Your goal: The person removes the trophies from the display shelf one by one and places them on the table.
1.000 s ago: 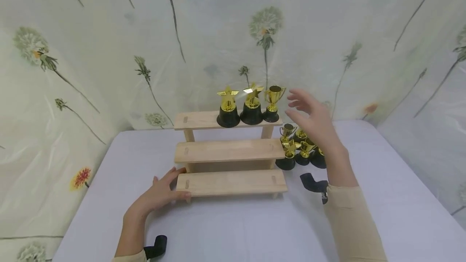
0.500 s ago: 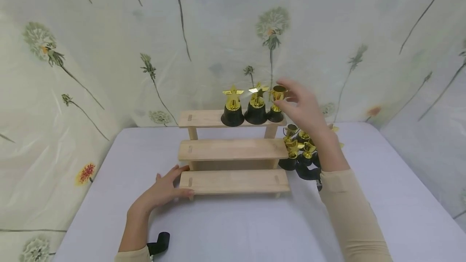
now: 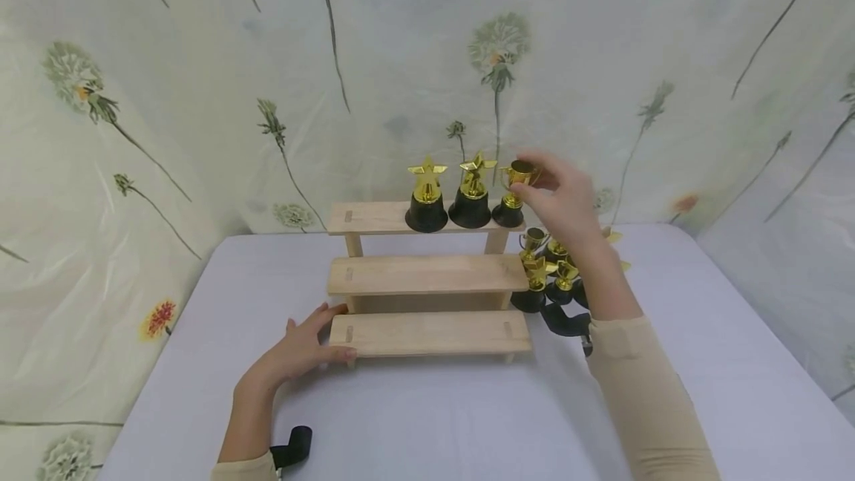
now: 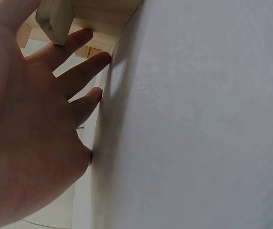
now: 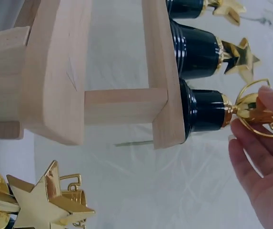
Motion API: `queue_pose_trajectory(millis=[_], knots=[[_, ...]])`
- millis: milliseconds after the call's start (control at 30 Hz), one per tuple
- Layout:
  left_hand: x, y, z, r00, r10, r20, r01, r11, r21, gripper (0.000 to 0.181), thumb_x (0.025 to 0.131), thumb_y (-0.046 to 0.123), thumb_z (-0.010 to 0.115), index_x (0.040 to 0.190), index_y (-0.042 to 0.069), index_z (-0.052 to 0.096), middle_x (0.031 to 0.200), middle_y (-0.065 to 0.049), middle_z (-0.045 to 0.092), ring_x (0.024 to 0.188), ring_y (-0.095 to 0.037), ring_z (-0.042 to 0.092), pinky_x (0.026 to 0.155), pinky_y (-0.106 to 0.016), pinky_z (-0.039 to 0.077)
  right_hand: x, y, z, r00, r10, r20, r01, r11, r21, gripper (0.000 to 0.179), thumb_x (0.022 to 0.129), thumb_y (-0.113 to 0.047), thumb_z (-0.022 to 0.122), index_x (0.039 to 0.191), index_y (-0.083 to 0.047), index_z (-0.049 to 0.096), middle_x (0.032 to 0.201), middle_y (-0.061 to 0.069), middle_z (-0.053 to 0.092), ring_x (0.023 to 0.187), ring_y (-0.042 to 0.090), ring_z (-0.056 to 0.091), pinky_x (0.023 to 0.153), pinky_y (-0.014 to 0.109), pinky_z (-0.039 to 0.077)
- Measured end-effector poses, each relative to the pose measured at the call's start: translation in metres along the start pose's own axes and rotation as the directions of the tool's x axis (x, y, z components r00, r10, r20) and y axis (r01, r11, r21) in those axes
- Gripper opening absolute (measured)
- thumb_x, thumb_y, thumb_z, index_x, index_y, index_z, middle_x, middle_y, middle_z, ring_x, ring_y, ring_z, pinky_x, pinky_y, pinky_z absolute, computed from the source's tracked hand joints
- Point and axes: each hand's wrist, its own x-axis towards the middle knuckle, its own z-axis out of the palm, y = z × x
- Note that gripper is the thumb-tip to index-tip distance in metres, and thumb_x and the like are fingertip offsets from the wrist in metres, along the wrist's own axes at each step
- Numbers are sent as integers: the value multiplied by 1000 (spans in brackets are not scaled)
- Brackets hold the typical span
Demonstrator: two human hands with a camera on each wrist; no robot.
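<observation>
A three-tier wooden stand (image 3: pixel 427 273) is on the white table. My left hand (image 3: pixel 297 347) touches the left end of its lowest step, thumb along the front and other fingers behind. In the left wrist view, that hand's fingers are extended and spread near a wooden leg (image 4: pixel 55 21). At the top step's right end, my right hand (image 3: pixel 564 195) pinches the gold cup of a small trophy (image 3: pixel 509 215) between thumb and fingers. The trophy's black base (image 5: pixel 205 109) meets the step; in the head view it leans slightly right. Two star trophies (image 3: pixel 427 206) stand left of it.
Several gold cup and star trophies (image 3: pixel 534 280) cluster on the table right of the stand, partly hidden by my right forearm. The table (image 3: pixel 427 421) extends in front of the stand. A flower-printed sheet (image 3: pixel 401 58) hangs behind.
My right hand has come in from the right and taken hold of the cup trophy, which has shifted and tipped slightly right. My left hand keeps its place at the stand.
</observation>
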Motion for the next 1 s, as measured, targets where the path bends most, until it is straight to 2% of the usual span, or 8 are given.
queue_pose_trajectory(millis=[133, 367, 600, 733, 900, 1000], knots=[[0, 0, 0, 1000, -2, 1, 2, 1000, 4, 91, 79, 51, 78, 153, 16, 39, 164, -20, 23, 155, -39, 7, 115, -70, -18, -5, -1, -5, 1000, -5, -28, 6, 1000, 21, 44, 89, -12, 74, 131, -17, 64, 120, 4, 69, 88, 0, 62, 87, 19, 53], [-2, -1, -1, 1000, -7, 2, 7, 1000, 19, 91, 79, 52, 78, 153, 16, 39, 164, -21, 22, 155, -41, 8, 114, -72, -17, -16, -4, -14, 998, -43, -43, 42, 999, -20, 42, 87, -10, 75, 128, -17, 66, 112, 3, 70, 85, 0, 60, 82, 14, 50], [0, -3, 0, 1000, 0, 11, 0, 1000, 15, 92, 78, 54, 78, 153, 17, 39, 164, -19, 23, 155, -38, 9, 115, -71, -17, -33, -6, -26, 998, -68, -15, 66, 995, -75, 38, 85, -9, 74, 123, -13, 67, 116, 2, 70, 94, 8, 61, 86, 29, 52], [0, -2, 0, 1000, 2, 13, -2, 1000, 18, 92, 78, 54, 77, 153, 18, 38, 164, -19, 22, 155, -39, 8, 115, -71, -18, -42, -7, -34, 999, -44, 3, 44, 993, -106, 37, 85, -12, 75, 121, -14, 67, 117, 1, 70, 103, 16, 63, 88, 32, 50], [-1, -1, -1, 1000, 0, 17, 0, 1000, 16, 91, 79, 52, 78, 153, 17, 38, 164, -21, 21, 155, -40, 8, 114, -71, -18, -52, -9, -43, 1000, -12, 27, 16, 990, -139, 36, 85, -14, 75, 120, -12, 67, 115, 5, 70, 102, 21, 63, 89, 37, 49], [-1, 0, -1, 1000, -4, 19, 4, 1000, 15, 91, 79, 51, 78, 153, 17, 38, 164, -21, 21, 155, -41, 8, 114, -71, -18, -58, -10, -47, 999, -4, 45, 11, 988, -154, 36, 85, -14, 74, 120, -11, 67, 114, 6, 70, 99, 19, 62, 88, 35, 49]])
